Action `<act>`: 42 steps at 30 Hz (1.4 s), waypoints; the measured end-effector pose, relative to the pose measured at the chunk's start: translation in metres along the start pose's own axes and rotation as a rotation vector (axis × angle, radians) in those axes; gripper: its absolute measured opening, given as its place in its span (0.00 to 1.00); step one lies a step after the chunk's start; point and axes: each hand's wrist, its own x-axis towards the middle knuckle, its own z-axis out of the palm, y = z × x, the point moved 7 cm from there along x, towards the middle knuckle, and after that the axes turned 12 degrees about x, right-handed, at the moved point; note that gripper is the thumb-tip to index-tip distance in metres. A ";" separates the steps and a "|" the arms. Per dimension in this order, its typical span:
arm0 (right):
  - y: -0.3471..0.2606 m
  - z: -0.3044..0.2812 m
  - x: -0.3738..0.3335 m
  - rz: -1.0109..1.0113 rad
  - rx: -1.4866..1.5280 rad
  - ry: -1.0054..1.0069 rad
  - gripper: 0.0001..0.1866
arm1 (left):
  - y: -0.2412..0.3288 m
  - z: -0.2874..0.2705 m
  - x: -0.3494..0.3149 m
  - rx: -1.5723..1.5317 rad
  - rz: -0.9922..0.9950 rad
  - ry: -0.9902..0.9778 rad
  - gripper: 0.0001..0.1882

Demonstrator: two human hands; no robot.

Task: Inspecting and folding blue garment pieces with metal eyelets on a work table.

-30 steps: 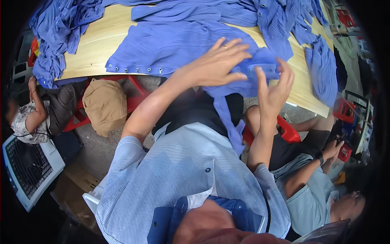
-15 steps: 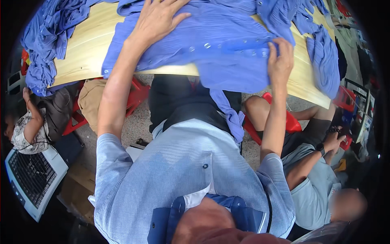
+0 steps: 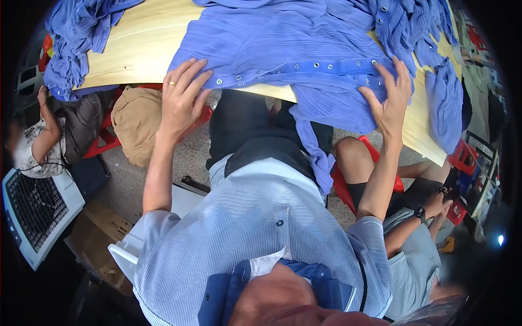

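A blue-violet pleated garment (image 3: 283, 46) with a strip of round buttons or snaps (image 3: 296, 68) lies spread over the pale wooden table (image 3: 142, 46). My left hand (image 3: 185, 95) is at the strip's left end by the table's near edge, fingers apart, fingertips at the cloth. On the right, my right hand (image 3: 389, 100) rests its fingertips on the other end of the strip, thumb spread away from the fingers. Part of the garment drapes over the near edge below my right hand, and a narrow blue piece (image 3: 314, 141) hangs toward my lap.
More blue garments lie heaped at the left (image 3: 73, 49) and right (image 3: 416, 32) of the table. One person (image 3: 49, 130) sits at the left, another (image 3: 410, 244) at the right. Red stools (image 3: 372, 157), a tan cloth bundle (image 3: 136, 122) and a keyboard-like device (image 3: 43, 212) are around me.
My left hand has come back from the middle of the cloth to its near left edge. My right hand's fingers have spread. The button strip now lies straighter. The view has shifted slightly.
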 end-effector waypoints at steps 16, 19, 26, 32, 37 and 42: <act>-0.014 -0.005 0.012 -0.156 -0.007 -0.136 0.15 | -0.015 -0.009 0.020 -0.104 0.066 -0.054 0.19; -0.019 0.023 0.016 -0.092 0.065 -0.347 0.19 | -0.017 -0.003 0.027 -0.234 0.046 -0.103 0.21; -0.016 0.012 0.007 0.025 0.059 -0.376 0.27 | -0.029 -0.047 0.050 -0.190 -0.004 -0.067 0.13; -0.003 0.009 0.020 0.045 0.043 -0.266 0.28 | -0.070 -0.034 0.012 -0.275 -0.314 -0.026 0.24; 0.002 0.014 0.031 0.047 -0.018 -0.314 0.22 | -0.086 -0.001 -0.020 -0.533 -0.782 0.088 0.20; -0.001 0.019 0.030 0.188 0.052 -0.382 0.25 | -0.059 -0.002 -0.007 -0.085 -0.774 0.090 0.21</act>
